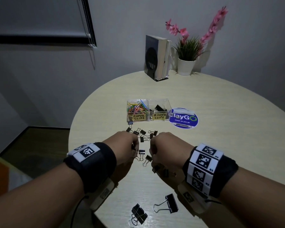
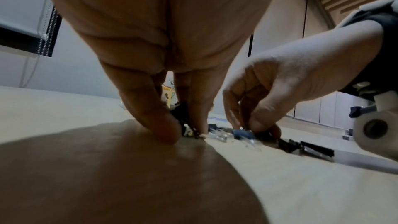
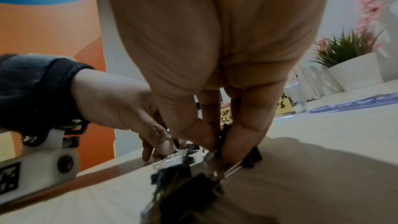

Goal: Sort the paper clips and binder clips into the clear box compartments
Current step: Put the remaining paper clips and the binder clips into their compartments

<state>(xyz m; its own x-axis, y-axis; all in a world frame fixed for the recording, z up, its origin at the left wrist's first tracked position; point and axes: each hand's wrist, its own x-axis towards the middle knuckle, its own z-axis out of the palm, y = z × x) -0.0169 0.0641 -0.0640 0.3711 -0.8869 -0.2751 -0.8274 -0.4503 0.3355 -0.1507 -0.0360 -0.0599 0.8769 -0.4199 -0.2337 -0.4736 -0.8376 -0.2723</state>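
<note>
While both hands work the middle of the scatter, two large binder clips (image 1: 169,203) and (image 1: 139,213) lie untouched nearest the body, by the round table's (image 1: 220,137) near edge. Just beyond, the left hand (image 1: 125,148) has thumb and fingers curled down onto a small black binder clip (image 2: 184,125), pinching it against the tabletop. The right hand (image 1: 164,148) does likewise: its fingers close around a small black clip (image 3: 221,140), with more clips lying under the wrist. Whether either clip has left the surface, I cannot tell.

Further out, a loose cluster of small binder clips (image 1: 141,134) sits between the hands and the clear box (image 1: 148,111), one stray touching the box's front left corner. Left compartment, labelled paper clips, holds coloured paper clips (image 1: 137,106); right compartment, labelled binder clips, holds a few black ones. No loose paper clips visible on the table.

Judgement: grip each clip by its black body, not the wire handles, which swing and snag neighbours. Lift straight up to clear the cluster, carry both to the right compartment, and release low so nothing bounces across the divider. Large clips probably one per hand.

Beyond the box: a blue round sticker (image 1: 183,118), books in a stand (image 1: 156,58), a potted plant (image 1: 187,60).
</note>
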